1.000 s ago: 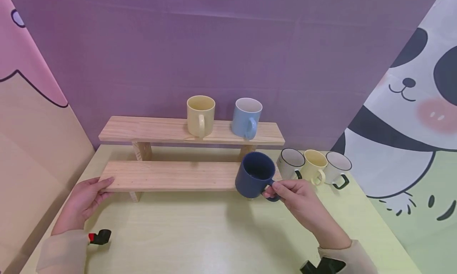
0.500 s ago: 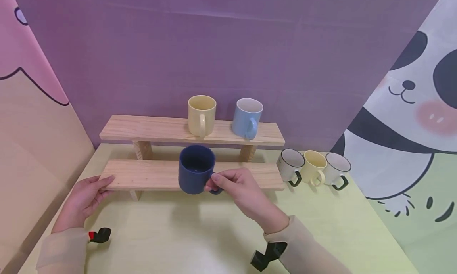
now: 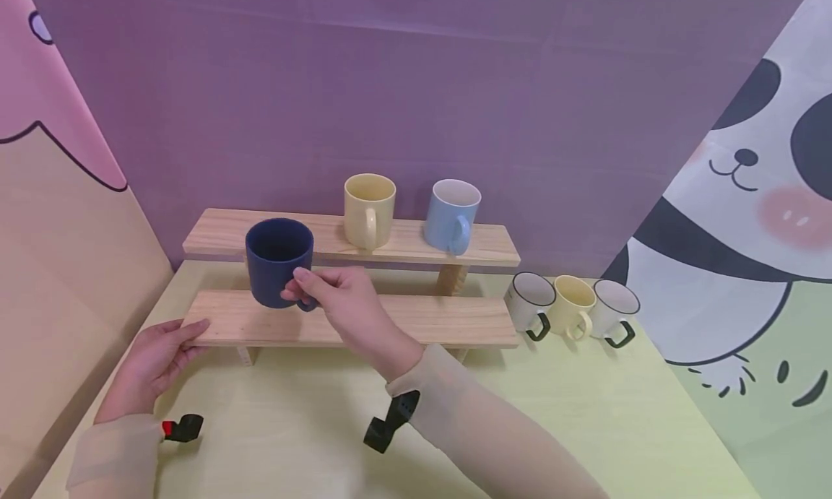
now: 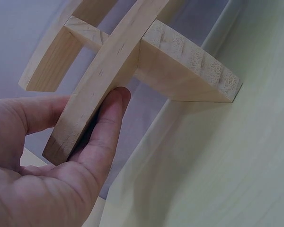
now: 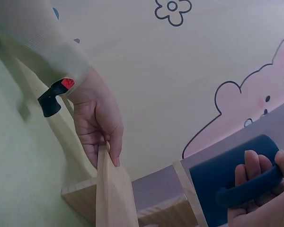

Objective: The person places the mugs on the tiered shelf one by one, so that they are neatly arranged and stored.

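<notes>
A two-tier wooden shelf (image 3: 390, 318) stands on the table. My left hand (image 3: 156, 362) grips the left end of its lower board, thumb on top and fingers beneath, as the left wrist view shows. By its handle, my right hand (image 3: 354, 307) holds a dark blue mug (image 3: 276, 264) upright. In the head view this mug overlaps the left part of both boards and appears raised above the lower one. The right wrist view shows fingers hooked through the mug's handle (image 5: 251, 187). On the upper board sit a yellow mug (image 3: 368, 210) and a light blue mug (image 3: 453, 217).
Right of the shelf, a white mug with a black handle (image 3: 531, 304), a small yellow mug (image 3: 572, 307) and another white mug (image 3: 614, 311) stand in a row on the table (image 3: 552, 412). A purple backdrop (image 3: 416, 87) rises behind, with printed panels at both sides.
My right hand has carried the dark blue mug leftward from the shelf's right end to its left part, and higher up. My left hand keeps its grip on the lower board.
</notes>
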`<state>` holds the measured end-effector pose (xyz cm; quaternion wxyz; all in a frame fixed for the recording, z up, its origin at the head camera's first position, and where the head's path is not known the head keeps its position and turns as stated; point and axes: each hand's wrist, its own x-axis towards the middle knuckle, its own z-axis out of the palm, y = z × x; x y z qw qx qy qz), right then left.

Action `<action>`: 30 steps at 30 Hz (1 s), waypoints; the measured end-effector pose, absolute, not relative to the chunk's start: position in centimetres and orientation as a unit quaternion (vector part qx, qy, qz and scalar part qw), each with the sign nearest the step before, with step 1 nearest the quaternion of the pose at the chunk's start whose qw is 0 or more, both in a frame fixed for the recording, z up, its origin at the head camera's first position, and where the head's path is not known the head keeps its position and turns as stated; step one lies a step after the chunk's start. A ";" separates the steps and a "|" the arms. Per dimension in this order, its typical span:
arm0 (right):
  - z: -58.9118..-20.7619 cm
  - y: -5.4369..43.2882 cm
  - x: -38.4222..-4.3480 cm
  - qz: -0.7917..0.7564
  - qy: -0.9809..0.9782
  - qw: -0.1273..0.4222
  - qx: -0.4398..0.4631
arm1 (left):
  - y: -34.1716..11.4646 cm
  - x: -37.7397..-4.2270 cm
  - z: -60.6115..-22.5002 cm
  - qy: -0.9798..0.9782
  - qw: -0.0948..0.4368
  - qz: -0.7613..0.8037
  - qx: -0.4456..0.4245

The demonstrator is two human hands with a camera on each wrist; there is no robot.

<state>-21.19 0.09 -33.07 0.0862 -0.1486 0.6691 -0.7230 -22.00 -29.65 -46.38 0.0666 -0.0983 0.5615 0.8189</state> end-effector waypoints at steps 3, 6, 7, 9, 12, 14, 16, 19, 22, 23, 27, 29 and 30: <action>-32.6 -2.4 -22.1 -0.740 0.658 0.071 -0.120 | -29.7 -21.9 -46.3 0.566 0.066 0.815 -0.101; -32.0 -4.8 -23.1 -0.746 0.659 0.049 -0.083 | -29.9 -21.7 -46.3 0.572 0.065 0.811 -0.108; -31.8 -5.5 -23.3 -0.746 0.661 0.039 -0.071 | -29.9 -21.7 -46.3 0.573 0.065 0.810 -0.108; -31.5 -6.8 -23.9 -0.740 0.670 0.022 -0.048 | -30.0 -21.6 -46.3 0.573 0.066 0.810 -0.110; -30.9 -8.4 -24.7 -0.727 0.687 -0.003 -0.018 | -30.2 -21.5 -46.3 0.573 0.068 0.809 -0.107; -30.6 -9.3 -25.2 -0.718 0.696 -0.018 -0.004 | -30.2 -21.4 -46.4 0.571 0.068 0.811 -0.107; -30.4 -10.0 -25.6 -0.713 0.701 -0.032 0.006 | -30.2 -21.4 -46.4 0.567 0.068 0.814 -0.105; -30.2 -10.9 -26.3 -0.711 0.701 -0.054 0.019 | -30.2 -21.5 -46.5 0.562 0.069 0.818 -0.104; -30.2 -11.3 -27.0 -0.702 0.708 -0.067 0.032 | -30.2 -21.7 -46.5 0.562 0.069 0.818 -0.106; -30.3 -11.4 -27.3 -0.699 0.711 -0.069 0.038 | -30.1 -21.8 -46.5 0.566 0.069 0.815 -0.105; -30.6 -11.5 -28.1 -0.697 0.711 -0.072 0.060 | -29.9 -22.0 -46.5 0.569 0.070 0.813 -0.103; -30.7 -11.6 -28.4 -0.696 0.711 -0.071 0.068 | -29.9 -22.0 -46.6 0.567 0.069 0.814 -0.104; -30.7 -11.6 -28.6 -0.697 0.710 -0.070 0.070 | -29.9 -22.0 -46.6 0.564 0.069 0.816 -0.105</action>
